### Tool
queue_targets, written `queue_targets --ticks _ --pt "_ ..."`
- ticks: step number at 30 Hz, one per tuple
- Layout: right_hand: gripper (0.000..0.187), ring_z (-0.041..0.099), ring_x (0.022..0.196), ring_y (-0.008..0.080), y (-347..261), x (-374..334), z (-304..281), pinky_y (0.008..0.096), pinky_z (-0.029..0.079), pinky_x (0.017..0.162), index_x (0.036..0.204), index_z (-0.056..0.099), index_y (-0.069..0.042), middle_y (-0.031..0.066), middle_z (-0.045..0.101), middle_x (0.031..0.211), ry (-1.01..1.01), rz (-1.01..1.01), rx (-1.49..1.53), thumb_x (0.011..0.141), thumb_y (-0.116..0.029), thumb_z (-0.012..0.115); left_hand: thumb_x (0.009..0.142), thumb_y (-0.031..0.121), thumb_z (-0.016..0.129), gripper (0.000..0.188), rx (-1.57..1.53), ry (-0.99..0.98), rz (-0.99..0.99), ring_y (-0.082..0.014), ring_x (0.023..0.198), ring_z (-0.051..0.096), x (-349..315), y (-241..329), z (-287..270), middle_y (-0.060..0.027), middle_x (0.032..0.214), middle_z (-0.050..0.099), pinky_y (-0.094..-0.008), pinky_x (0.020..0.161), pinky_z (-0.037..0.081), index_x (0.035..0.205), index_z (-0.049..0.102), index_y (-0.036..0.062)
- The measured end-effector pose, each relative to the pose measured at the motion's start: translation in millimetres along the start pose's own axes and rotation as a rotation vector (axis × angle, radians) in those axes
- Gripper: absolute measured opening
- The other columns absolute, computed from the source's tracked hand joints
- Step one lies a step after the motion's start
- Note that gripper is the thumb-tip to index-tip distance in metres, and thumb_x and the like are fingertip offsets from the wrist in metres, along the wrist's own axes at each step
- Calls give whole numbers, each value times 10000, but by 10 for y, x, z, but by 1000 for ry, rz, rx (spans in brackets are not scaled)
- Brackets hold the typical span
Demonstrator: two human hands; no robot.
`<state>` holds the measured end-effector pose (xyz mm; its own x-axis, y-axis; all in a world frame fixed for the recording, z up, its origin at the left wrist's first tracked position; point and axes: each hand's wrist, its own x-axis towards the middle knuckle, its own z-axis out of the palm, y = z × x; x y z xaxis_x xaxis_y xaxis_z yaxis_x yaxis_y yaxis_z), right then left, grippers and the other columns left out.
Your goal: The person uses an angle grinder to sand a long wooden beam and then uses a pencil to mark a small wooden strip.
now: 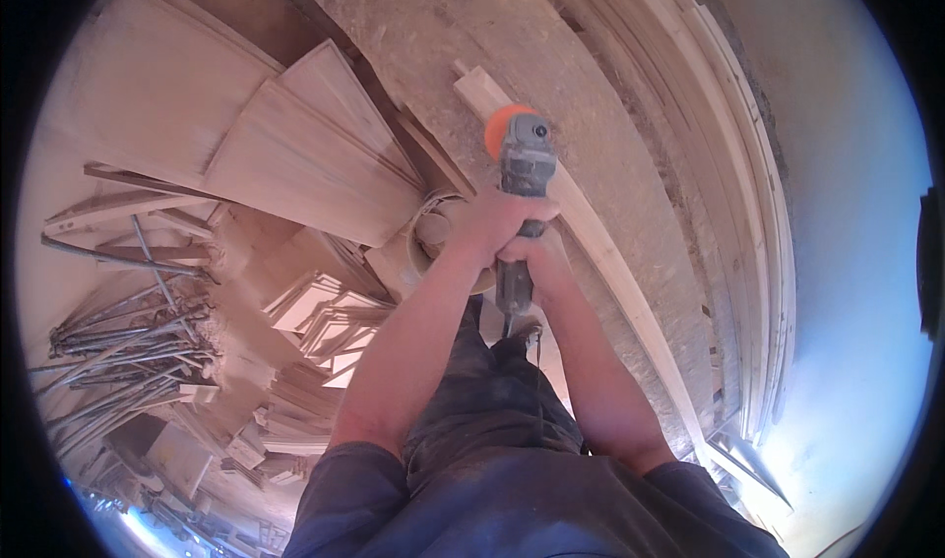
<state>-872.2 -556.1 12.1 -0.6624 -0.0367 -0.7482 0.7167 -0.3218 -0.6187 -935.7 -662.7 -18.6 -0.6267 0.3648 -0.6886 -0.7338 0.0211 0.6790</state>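
I hold a grey and black angle grinder in both hands, its head pointing away from me. My left hand is wrapped round the body, just behind the head. Closer to me, my right hand grips the rear part of the body. An orange disc shows at the left of the grinder's head. It lies over a long, narrow wooden plank; whether it touches the wood I cannot tell. The plank runs lengthwise on a dusty workbench. A cord hangs from the grinder's rear end.
Long boards are stacked along the bench's right side. Large wooden panels lean at the left, with a round bucket beside the bench. Wood offcuts and a heap of thin rods cover the floor at the left.
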Motion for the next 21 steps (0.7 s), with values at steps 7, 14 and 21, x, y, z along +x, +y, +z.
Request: queue_targets --ticks 7,14,21 --pt "234 640 729 179 -409 322 287 332 507 641 911 664 -66 51 657 838 -13 48 -43 678 -69 679 728 281 834 336 -170 0 -145 -172 683 662 239 488 -318 -72 821 707 -328 631 534 885 732 3" --pt "260 639 673 190 -121 -65 -16 326 519 630 889 660 -19 60 644 771 -25 -20 43 633 -32 697 730 243 845 351 199 106 -65 -159 792 685 -133 314 86 -96 897 733 -324 715 546 942 755 -21" --pt "227 639 708 197 -417 601 361 328 520 652 931 662 -53 64 653 810 -54 26 -42 708 -93 678 777 244 785 236 -266 -131 -96 -163 698 650 9 904 -408 -56 788 675 -324 646 515 854 704 36"
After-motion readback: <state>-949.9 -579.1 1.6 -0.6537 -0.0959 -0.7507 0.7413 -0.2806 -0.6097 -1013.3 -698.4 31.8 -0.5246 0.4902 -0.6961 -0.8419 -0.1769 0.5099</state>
